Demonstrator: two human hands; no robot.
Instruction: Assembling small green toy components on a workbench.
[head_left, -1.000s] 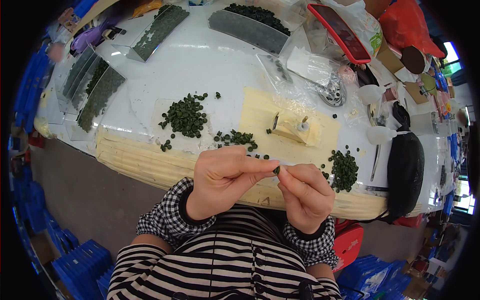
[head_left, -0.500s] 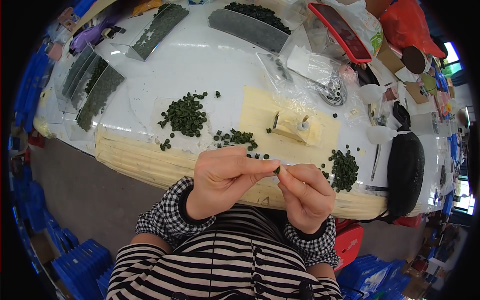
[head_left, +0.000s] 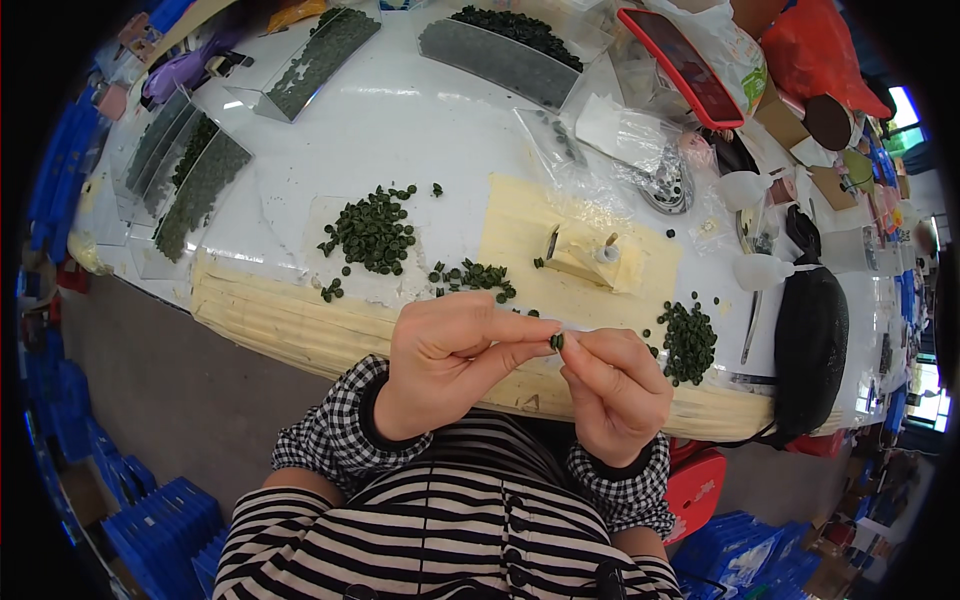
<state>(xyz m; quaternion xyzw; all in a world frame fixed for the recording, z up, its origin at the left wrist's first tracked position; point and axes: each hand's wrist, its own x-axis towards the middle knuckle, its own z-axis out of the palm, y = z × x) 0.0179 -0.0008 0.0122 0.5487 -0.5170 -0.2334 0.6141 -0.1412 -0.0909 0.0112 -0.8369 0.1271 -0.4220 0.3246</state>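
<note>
Between the fingertips of both hands is a small dark green disc-shaped part, held just above the table's near edge. My left hand is closed in a pinch on its left side. My right hand pinches it from the right, thumb and forefinger pressed together. Beyond my left hand are a small scatter of green parts and a larger heap of them. Another heap of round green pieces lies to the right of my right hand. My fingers hide much of the held part.
A tape-covered block with an upright peg stands on a yellow sheet. Clear bins of green parts line the back and left. A red-cased phone, squeeze bottles and a black mesh bag are at the right.
The fingertips have parted slightly, so more of the green part shows between them. Both hands otherwise stay nearly in place.
</note>
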